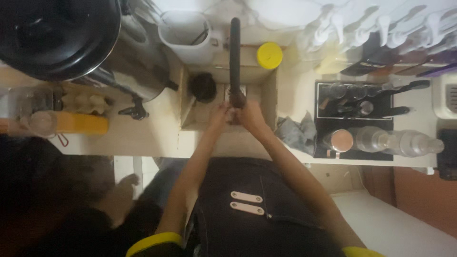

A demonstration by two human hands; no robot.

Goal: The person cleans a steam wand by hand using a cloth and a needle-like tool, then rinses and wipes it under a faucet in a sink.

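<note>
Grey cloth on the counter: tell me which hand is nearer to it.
Right. The right hand is in the sink just left of the grey cloth; the left hand is beyond it, farther left.

Big pot [138, 62] is shiny metal, tap [235, 52] matt black, rag [296, 133] soft grey cloth, bottles [400, 142] clear glass, v. shiny.

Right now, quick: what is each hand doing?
Left hand: in the sink under the black faucet, pressed against the other hand; grip cannot be told.
Right hand: same spot; cannot be told.
</note>
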